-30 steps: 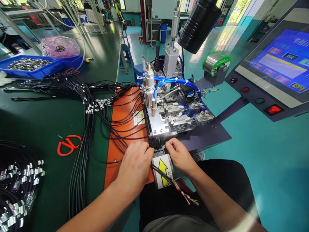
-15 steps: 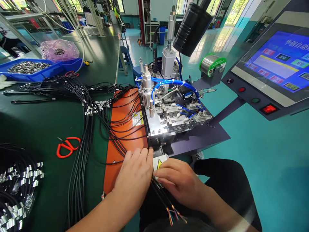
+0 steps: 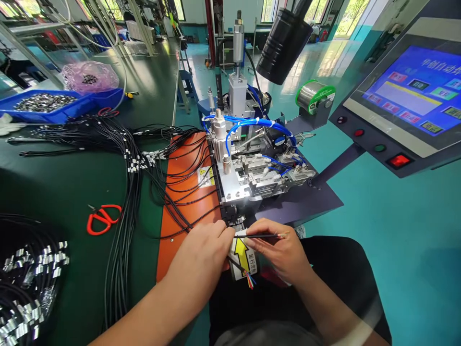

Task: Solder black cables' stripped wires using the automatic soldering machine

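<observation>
My left hand [image 3: 207, 247] is closed round black cables at the near edge of the orange plate [image 3: 190, 158]. From under it a cable end with fanned coloured wires [image 3: 249, 279] points down over a white label with a yellow arrow [image 3: 242, 254]. My right hand [image 3: 283, 247] pinches one black cable [image 3: 261, 236], which runs level from the left hand's fingertips; its stripped end lies by the right fingers. Just beyond both hands stands the metal machine [image 3: 259, 178] with blue air tubes. Several black cables cross the orange plate into its left side.
Red scissors [image 3: 103, 218] and a long cable bundle [image 3: 124, 240] lie on the green table [image 3: 72, 192]. Blue trays [image 3: 46, 108] of metal parts sit farther back. A control screen [image 3: 414, 91], solder spool [image 3: 315, 97] and black cylinder [image 3: 284, 45] surround the machine.
My right hand has moved right and slightly up, drawing one cable level, apart from the other. The arrow label is now uncovered. The machine's tall cylinder has shifted left.
</observation>
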`<state>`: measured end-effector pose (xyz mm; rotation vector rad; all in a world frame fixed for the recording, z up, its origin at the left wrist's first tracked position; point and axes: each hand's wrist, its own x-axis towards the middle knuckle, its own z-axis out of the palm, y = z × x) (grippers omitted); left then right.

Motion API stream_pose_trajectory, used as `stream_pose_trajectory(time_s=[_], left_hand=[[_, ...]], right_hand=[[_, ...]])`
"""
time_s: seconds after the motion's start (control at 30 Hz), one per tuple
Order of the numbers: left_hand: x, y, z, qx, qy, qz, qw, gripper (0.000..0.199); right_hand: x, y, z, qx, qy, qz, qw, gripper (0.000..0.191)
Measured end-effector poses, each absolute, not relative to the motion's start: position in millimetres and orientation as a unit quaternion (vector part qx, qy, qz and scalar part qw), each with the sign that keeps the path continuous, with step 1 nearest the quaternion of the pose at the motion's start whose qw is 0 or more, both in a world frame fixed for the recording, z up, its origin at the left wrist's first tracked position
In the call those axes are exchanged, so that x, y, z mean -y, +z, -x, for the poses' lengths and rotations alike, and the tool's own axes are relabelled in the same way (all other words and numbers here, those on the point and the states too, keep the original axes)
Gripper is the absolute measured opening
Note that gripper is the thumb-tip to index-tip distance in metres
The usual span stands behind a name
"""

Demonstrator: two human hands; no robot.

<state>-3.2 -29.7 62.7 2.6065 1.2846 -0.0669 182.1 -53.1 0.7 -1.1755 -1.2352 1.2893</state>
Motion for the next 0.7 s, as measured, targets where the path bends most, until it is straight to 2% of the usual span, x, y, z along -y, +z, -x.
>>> stream_pose_trajectory(time_s=[0.17, 0.33, 0.5, 0.7], left_hand=[[28.8, 59.2, 4.0, -0.460, -0.048, -0.877, 0.127, 0.023], [31.8, 53.9, 1.9, -0.418, 0.050, -0.891, 0.169, 0.019], [33.7, 53.0, 1.3, -0.431, 0.124, -0.857, 0.255, 0.025], [35.9, 33.4, -0.7, -0.403, 0.175, -0.866, 0.239, 0.019]], right_hand=[[48.5, -7.0, -185.8, 0.466, 0.534, 0.468, 0.528, 0.012], [47.9, -14.5, -186.0, 0.502, 0.523, 0.451, 0.521, 0.010], [46.9, -18.4, -191.8, 0.492, 0.525, 0.471, 0.511, 0.009], [46.4, -14.9, -183.0, 0.494, 0.535, 0.471, 0.498, 0.011]])
